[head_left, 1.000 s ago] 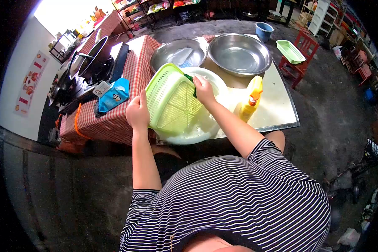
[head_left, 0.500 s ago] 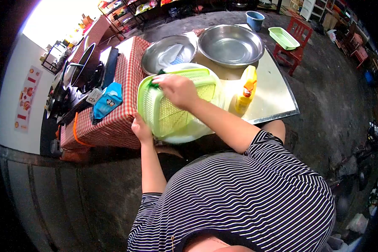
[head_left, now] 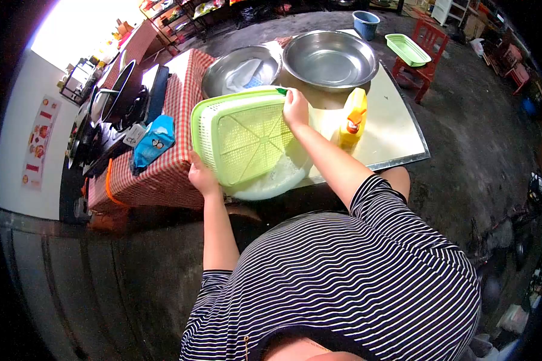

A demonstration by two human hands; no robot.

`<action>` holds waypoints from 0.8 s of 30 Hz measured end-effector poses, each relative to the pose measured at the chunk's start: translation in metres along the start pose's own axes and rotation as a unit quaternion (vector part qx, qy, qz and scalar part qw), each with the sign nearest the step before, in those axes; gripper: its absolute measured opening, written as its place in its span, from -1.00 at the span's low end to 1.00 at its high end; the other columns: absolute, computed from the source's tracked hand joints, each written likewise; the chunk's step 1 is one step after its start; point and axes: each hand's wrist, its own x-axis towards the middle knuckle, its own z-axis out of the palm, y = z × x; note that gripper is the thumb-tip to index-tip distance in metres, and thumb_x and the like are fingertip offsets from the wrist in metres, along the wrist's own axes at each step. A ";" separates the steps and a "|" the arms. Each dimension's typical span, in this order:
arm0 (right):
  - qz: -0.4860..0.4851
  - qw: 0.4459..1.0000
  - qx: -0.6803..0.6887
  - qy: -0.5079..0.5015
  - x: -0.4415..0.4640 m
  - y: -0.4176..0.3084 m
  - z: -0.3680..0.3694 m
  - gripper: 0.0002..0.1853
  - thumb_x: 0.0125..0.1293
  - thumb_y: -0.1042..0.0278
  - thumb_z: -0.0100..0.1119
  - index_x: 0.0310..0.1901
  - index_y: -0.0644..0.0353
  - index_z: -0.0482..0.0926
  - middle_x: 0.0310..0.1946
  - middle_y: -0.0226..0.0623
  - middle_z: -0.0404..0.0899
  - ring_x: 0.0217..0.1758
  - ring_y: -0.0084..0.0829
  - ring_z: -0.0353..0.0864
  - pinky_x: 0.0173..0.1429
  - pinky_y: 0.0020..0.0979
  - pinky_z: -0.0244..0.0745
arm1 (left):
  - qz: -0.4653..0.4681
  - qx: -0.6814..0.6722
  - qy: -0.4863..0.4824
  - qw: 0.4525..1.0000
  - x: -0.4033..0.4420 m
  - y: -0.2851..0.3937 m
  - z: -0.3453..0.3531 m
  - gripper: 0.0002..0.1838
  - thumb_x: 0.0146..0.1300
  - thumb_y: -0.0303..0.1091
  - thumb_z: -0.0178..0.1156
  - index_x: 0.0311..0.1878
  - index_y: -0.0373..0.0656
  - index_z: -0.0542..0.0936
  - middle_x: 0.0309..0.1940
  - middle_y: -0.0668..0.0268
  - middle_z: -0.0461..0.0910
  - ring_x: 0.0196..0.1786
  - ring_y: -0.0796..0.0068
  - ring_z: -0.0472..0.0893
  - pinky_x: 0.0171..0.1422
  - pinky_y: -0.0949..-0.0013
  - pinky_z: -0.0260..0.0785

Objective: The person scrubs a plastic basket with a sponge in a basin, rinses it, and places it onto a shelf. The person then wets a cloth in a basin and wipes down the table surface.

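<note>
A light green plastic drain basket (head_left: 238, 141) is tilted over a white basin (head_left: 265, 191) with soapy foam in it. My left hand (head_left: 203, 178) grips the basket's lower left rim, fingers partly hidden behind it. At the upper right corner my right hand (head_left: 295, 109) is closed on a dark green scouring pad (head_left: 281, 91), pressed against the rim; most of the pad is hidden. To the right of that hand stands a yellow detergent bottle (head_left: 352, 119) with an orange cap.
Two steel basins stand behind: one with a whitish cloth or bag (head_left: 245, 75), and a larger shiny one (head_left: 331, 59). At left, a checked tablecloth (head_left: 183, 129) carries a blue packet (head_left: 153, 141). A red chair (head_left: 424, 75) holds a green tray (head_left: 407, 50).
My right hand has moved from the basket's upper left edge to its upper right corner with the pad. The basket has tipped and shifted slightly left, uncovering more foam.
</note>
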 end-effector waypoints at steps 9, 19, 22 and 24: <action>-0.301 0.924 0.165 -0.170 -0.111 -0.081 0.016 -0.46 0.38 0.46 -0.11 0.40 0.27 0.23 0.45 0.04 0.11 0.53 0.05 0.02 0.58 -0.09 -0.13 | -0.057 -0.033 0.007 0.998 -0.003 -0.001 -0.002 -0.31 0.48 0.16 -0.14 0.02 -0.42 0.56 -0.14 0.24 0.67 -0.14 0.47 0.62 -0.05 0.39 0.44; -0.310 0.923 0.032 -0.227 -0.102 -0.072 0.005 -0.48 0.32 0.43 -0.06 0.34 0.30 0.31 0.38 0.04 0.26 0.44 0.08 0.21 0.51 -0.08 0.07 | -0.065 -0.052 0.029 0.996 -0.001 0.002 0.001 -0.38 0.52 0.06 -0.17 -0.01 -0.44 0.55 -0.14 0.20 0.66 -0.19 0.41 0.64 -0.11 0.35 0.48; -0.292 0.936 0.021 -0.197 -0.089 -0.041 0.013 -0.48 0.34 0.43 -0.09 0.34 0.31 0.29 0.40 0.05 0.22 0.45 0.09 0.18 0.52 -0.07 0.06 | -0.063 -0.047 0.040 0.996 -0.001 0.002 0.001 -0.40 0.53 0.04 -0.16 -0.05 -0.43 0.56 -0.17 0.20 0.67 -0.22 0.43 0.65 -0.14 0.37 0.47; -0.251 0.954 -0.013 -0.164 -0.077 -0.014 0.028 -0.47 0.35 0.43 -0.11 0.35 0.30 0.27 0.41 0.04 0.19 0.46 0.09 0.17 0.52 -0.08 0.06 | -0.063 -0.039 0.044 0.996 0.000 0.000 -0.002 -0.41 0.52 0.03 -0.14 -0.09 -0.43 0.57 -0.21 0.21 0.67 -0.25 0.44 0.64 -0.16 0.37 0.46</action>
